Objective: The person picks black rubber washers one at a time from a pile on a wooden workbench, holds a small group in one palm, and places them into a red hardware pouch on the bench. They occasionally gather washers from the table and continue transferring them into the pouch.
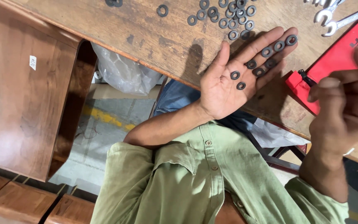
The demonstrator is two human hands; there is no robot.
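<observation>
My left hand lies palm up at the near edge of a worn wooden table, fingers stretched out. Several dark metal washers rest on its palm and along its fingers. More washers of the same kind lie in a loose pile on the table just beyond the fingertips. My right hand is at the right, blurred and seen from the back. Its fingers are curled over a red zip pouch. Whether it pinches anything is hidden.
Shiny open-ended wrenches lie at the top right beside the pouch. A clear plastic bag hangs under the table. A brown wooden seat stands at the left, with a concrete floor between.
</observation>
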